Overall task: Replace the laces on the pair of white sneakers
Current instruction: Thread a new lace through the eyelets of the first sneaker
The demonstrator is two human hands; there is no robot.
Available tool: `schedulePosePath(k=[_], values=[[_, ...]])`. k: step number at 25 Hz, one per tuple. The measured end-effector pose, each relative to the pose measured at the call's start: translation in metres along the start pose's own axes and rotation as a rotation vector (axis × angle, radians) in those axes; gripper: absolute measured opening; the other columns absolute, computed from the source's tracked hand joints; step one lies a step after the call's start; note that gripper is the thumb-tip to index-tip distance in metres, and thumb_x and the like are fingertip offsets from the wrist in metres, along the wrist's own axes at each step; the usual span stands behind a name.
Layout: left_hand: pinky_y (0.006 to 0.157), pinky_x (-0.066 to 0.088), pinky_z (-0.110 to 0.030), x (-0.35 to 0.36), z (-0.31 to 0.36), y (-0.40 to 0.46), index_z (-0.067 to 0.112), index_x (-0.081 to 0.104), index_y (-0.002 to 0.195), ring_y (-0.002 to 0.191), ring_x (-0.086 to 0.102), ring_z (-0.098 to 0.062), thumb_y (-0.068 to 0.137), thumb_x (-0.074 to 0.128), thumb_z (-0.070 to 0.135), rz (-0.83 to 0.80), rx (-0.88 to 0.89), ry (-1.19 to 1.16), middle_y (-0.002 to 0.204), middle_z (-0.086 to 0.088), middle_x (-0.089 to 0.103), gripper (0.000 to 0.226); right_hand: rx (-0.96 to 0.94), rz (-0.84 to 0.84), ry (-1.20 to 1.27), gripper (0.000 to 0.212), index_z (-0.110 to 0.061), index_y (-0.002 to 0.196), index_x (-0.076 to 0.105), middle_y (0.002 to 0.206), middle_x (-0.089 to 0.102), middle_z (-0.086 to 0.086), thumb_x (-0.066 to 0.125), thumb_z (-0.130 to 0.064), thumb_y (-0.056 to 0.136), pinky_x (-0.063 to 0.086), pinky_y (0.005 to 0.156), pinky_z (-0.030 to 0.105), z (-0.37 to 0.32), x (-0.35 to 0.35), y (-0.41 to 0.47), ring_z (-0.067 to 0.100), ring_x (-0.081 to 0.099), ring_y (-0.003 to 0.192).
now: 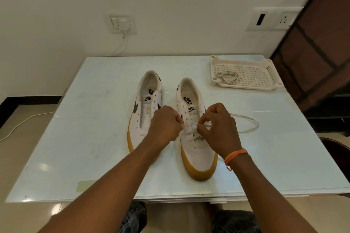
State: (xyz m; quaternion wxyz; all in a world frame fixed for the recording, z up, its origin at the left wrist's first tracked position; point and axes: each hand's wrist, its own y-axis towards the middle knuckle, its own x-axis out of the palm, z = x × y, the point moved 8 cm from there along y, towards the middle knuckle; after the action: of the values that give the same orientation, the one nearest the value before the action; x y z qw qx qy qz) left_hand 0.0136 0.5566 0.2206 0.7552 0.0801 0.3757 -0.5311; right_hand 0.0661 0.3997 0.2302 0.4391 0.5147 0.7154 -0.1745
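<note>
On the table [91, 138], the right shoe [197, 149] is partly laced; its lace [246, 125] is pinched by the left hand [165, 124] and right hand [219, 128]; the left shoe [145, 111] is unlaced.

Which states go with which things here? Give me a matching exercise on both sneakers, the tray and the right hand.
Things:
1. left sneaker
2. right sneaker
3. white tray
4. right hand

States:
A. holds a loose coiled lace
B. pinches a lace end over the eyelets
C. has no lace at all, eyelets bare
D. laced only through the lowest eyelets near the toe

Pairs: 1-C, 2-D, 3-A, 4-B
</note>
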Motion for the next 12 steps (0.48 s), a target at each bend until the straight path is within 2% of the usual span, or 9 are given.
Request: schedulePosePath(k=[1,3,6,9,12], values=[[0.07,0.062,-0.039,0.002,-0.002,0.002,0.008,0.076,0.083,0.072,0.071,-0.025,0.084,0.072,0.006,0.019,0.008,0.04,0.078,-0.009,0.072,0.005,-0.028,0.033,-0.065,0.011,-0.02,0.077,0.068,0.099,0.05,-0.002,0.078,-0.022,0.074,0.043,0.076,0.036,-0.002,0.001,-0.001,0.018,0.051,0.09],[0.071,0.061,-0.039,0.005,-0.005,0.005,0.009,0.076,0.084,0.073,0.07,-0.024,0.085,0.07,0.006,0.039,0.016,0.072,0.079,-0.008,0.072,0.007,-0.064,0.053,-0.105,0.01,-0.02,0.076,0.071,0.108,0.05,0.002,0.08,-0.022,0.072,0.035,0.079,0.036,-0.001,0.005,-0.003,0.024,0.049,0.101],[0.074,0.061,-0.04,0.011,-0.007,0.005,0.006,0.076,0.083,0.075,0.071,-0.024,0.083,0.072,0.006,0.021,-0.011,0.009,0.079,-0.009,0.072,0.004,0.003,0.023,0.045,0.009,-0.024,0.076,0.072,0.121,0.041,0.002,0.08,-0.021,0.073,0.025,0.09,0.035,0.009,0.009,-0.002,0.023,0.038,0.118],[0.077,0.06,-0.041,0.012,-0.008,0.005,0.007,0.074,0.077,0.078,0.072,-0.027,0.082,0.074,0.005,0.012,-0.046,-0.075,0.08,-0.012,0.072,0.005,0.147,-0.052,0.249,0.013,-0.03,0.071,0.07,0.121,0.031,-0.007,0.079,-0.022,0.075,0.026,0.1,0.038,0.018,0.018,0.001,0.016,0.031,0.121],[0.08,0.06,-0.042,0.013,-0.012,0.002,0.01,0.071,0.075,0.082,0.072,-0.03,0.083,0.074,0.004,-0.06,-0.14,-0.169,0.086,-0.015,0.072,0.01,0.245,-0.136,0.392,0.021,-0.036,0.062,0.067,0.117,0.028,-0.011,0.078,-0.024,0.076,0.031,0.106,0.048,0.027,0.025,0.002,0.011,0.031,0.119]])
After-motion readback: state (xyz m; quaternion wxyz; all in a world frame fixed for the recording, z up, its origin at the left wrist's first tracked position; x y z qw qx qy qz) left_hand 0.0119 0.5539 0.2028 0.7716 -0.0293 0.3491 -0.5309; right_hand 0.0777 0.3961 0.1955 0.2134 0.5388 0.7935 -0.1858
